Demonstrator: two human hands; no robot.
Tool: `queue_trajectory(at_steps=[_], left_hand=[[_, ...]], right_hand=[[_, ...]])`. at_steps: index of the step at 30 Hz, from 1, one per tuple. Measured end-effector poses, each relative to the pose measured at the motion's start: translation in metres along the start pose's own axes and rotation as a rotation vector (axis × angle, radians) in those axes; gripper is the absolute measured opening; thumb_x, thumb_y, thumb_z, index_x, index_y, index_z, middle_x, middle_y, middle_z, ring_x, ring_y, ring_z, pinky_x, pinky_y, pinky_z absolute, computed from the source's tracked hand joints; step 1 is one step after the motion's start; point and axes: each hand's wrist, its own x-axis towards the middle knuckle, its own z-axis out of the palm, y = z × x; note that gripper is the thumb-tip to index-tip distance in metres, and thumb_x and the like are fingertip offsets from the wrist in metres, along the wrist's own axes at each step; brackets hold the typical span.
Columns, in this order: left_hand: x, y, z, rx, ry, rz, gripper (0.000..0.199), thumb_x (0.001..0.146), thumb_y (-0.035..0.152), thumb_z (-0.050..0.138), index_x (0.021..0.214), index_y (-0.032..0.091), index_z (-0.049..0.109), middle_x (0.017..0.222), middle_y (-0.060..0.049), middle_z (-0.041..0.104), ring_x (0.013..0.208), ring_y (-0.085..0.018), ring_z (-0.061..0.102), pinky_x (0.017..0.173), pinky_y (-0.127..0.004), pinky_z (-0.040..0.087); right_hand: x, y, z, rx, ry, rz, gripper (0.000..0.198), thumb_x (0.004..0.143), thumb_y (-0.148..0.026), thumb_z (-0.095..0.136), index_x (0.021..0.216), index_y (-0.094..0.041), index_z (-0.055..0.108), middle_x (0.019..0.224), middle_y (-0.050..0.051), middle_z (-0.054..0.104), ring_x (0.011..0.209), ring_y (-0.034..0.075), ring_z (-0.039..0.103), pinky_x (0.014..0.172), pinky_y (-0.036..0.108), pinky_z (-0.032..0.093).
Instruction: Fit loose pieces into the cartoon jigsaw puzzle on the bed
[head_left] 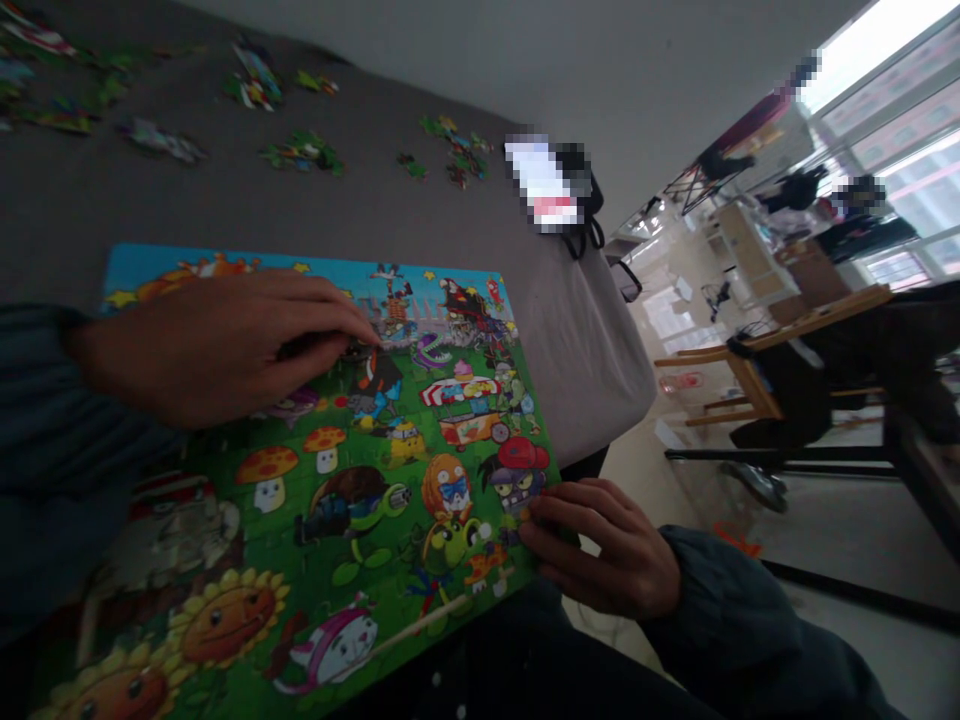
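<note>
A nearly filled jigsaw puzzle [360, 560] with cartoon plants and zombies lies at the table's near edge, partly over my lap. My left hand [225, 345] is over its upper left part, palm down. Its thumb and fingertips come together in a pinch at the picture's surface, near a dark-coated figure; whatever is between them is too small and shaded to make out. My right hand [600, 545] grips the puzzle's right edge beside the red-capped zombie, fingertips on top. My left hand and sleeve cover part of the picture's left side.
Loose puzzle pieces [304, 152] lie in several clusters along the back of the grey-covered table [592, 370]. A phone with a lit screen [544, 185] is at the far right corner, beside a dark object with straps. Beyond, a wooden chair [757, 385] stands on the floor.
</note>
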Motion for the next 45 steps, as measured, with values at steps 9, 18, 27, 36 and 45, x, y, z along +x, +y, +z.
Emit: queue_trajectory(at_steps=[9, 18, 27, 36, 45], left_hand=[[0.002, 0.002, -0.001, -0.017, -0.012, -0.018, 0.047, 0.101, 0.045, 0.030, 0.110, 0.030, 0.074, 0.113, 0.002, 0.071, 0.096, -0.021, 0.068, 0.091, -0.039, 0.053], [0.002, 0.003, -0.001, -0.001, -0.013, -0.014, 0.051, 0.101, 0.047, 0.028, 0.111, 0.030, 0.074, 0.113, 0.002, 0.071, 0.097, -0.021, 0.068, 0.090, -0.041, 0.055], [0.003, 0.005, -0.001, -0.017, -0.033, -0.065, 0.053, 0.098, 0.049, 0.028, 0.110, 0.030, 0.076, 0.115, 0.001, 0.071, 0.098, -0.021, 0.068, 0.097, -0.043, 0.053], [0.002, 0.004, -0.001, -0.034, -0.022, -0.039, 0.049, 0.099, 0.046, 0.030, 0.110, 0.032, 0.075, 0.115, 0.003, 0.070, 0.096, -0.022, 0.068, 0.094, -0.045, 0.054], [0.003, 0.005, -0.002, -0.026, -0.015, -0.016, 0.049, 0.100, 0.044, 0.029, 0.111, 0.029, 0.075, 0.114, 0.001, 0.071, 0.097, -0.021, 0.068, 0.092, -0.040, 0.054]], right_hand=[[0.011, -0.012, -0.002, 0.046, -0.006, 0.066, 0.032, 0.094, -0.035, 0.064, 0.119, -0.014, 0.070, 0.111, 0.010, 0.074, 0.111, 0.023, 0.061, 0.088, 0.037, 0.054], [0.033, -0.027, 0.004, 0.241, -0.019, 0.252, 0.024, 0.092, -0.029, 0.070, 0.114, -0.020, 0.071, 0.120, 0.009, 0.069, 0.112, 0.024, 0.054, 0.094, 0.039, 0.053], [0.040, -0.028, -0.002, 0.480, -0.051, 0.413, 0.005, 0.092, -0.024, 0.068, 0.097, -0.024, 0.067, 0.110, 0.005, 0.071, 0.112, 0.022, 0.057, 0.096, 0.040, 0.047], [0.045, -0.018, -0.014, 0.534, -0.191, 0.491, 0.004, 0.093, -0.020, 0.066, 0.091, -0.024, 0.066, 0.117, 0.005, 0.061, 0.115, 0.023, 0.050, 0.093, 0.039, 0.040], [0.042, -0.014, -0.006, 0.505, -0.224, 0.504, 0.007, 0.091, -0.020, 0.069, 0.094, -0.024, 0.065, 0.123, 0.006, 0.054, 0.118, 0.026, 0.046, 0.095, 0.043, 0.038]])
